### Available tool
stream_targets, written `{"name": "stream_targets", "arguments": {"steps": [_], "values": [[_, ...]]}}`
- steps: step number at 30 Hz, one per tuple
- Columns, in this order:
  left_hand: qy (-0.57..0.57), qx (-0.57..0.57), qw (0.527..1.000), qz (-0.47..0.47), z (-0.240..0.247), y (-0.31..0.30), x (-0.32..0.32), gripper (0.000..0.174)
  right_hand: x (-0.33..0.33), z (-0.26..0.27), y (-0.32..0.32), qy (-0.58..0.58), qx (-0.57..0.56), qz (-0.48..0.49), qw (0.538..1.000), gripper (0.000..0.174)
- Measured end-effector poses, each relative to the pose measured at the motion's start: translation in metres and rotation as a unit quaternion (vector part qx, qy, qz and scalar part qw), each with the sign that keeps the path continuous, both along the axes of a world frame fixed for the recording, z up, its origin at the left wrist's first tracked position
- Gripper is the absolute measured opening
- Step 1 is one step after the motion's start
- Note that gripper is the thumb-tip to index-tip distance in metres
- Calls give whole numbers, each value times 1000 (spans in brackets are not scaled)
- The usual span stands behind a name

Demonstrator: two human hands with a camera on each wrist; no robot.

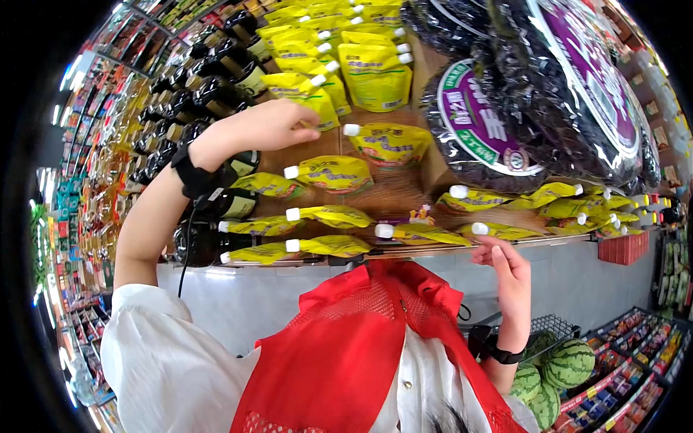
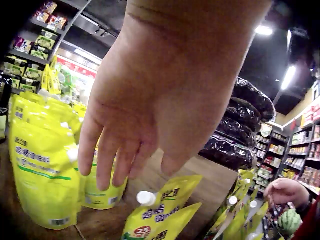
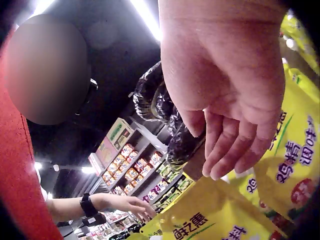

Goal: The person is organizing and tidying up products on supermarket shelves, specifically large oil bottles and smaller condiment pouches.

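Yellow pouches with white caps stand in rows on a wooden shelf. My left hand (image 1: 267,126) hovers over the shelf between the back pouches (image 1: 303,94) and a single pouch (image 1: 390,144); in the left wrist view the hand (image 2: 145,100) has its fingers extended and holds nothing. By the shelf's front edge, my right hand (image 1: 505,267) is beside the cap of a front pouch (image 1: 426,233). The right wrist view shows that hand (image 3: 230,85) with fingers loosely bent above yellow pouches (image 3: 215,215), with nothing in its grasp; whether a fingertip touches a pouch, I cannot tell.
Dark bottles (image 1: 216,97) stand left of the pouches. Large black packages with purple labels (image 1: 480,119) are stacked at the right. A basket with watermelons (image 1: 568,363) is below right, near a lower rack (image 1: 613,382) of small packs. A red box (image 1: 623,247) lies beyond the shelf.
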State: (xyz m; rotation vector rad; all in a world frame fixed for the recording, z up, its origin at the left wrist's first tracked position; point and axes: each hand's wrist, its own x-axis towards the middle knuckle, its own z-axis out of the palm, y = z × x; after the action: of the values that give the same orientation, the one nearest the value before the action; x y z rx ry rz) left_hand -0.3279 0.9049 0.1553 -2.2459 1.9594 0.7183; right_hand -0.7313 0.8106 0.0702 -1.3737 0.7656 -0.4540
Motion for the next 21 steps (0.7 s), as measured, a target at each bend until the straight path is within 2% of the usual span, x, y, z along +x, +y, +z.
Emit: {"name": "stream_targets", "arguments": {"steps": [1,2,4,5,8,11,12,14,15,16,17,18,21], "values": [[-9,67,998,3,10,12,2,31,5,4,4,1,-10,6,1000,25],[6,50,999,-6,5,34,16,31,10,9,9,3,-20,13,1000,25],[-11,134,991,-11,15,60,25,32,24,23,21,1,-35,28,999,25],[-28,87,995,-26,12,79,34,29,33,30,29,-1,-60,36,998,24],[-74,7,997,8,39,117,24,20,59,46,52,-9,-114,72,991,23],[-67,-86,994,-1,58,161,1,13,96,72,65,-16,-249,216,944,21],[-74,-100,992,-9,59,176,-9,12,109,83,69,-15,-250,221,942,21],[-93,-88,991,-41,53,205,-29,12,136,101,80,-16,-400,290,869,22],[-95,-120,986,-62,41,221,-39,14,155,107,88,-46,-445,305,841,22],[-82,-105,989,-69,28,232,-47,19,175,112,98,-76,-489,317,809,23],[-75,-108,990,-45,13,239,-58,27,197,114,109,-89,-505,351,783,20],[-98,-124,987,-38,-6,245,-66,30,218,105,118,-80,-536,382,749,21],[-135,-203,970,-23,-57,252,-69,27,277,72,145,30,-604,452,655,20]]}}
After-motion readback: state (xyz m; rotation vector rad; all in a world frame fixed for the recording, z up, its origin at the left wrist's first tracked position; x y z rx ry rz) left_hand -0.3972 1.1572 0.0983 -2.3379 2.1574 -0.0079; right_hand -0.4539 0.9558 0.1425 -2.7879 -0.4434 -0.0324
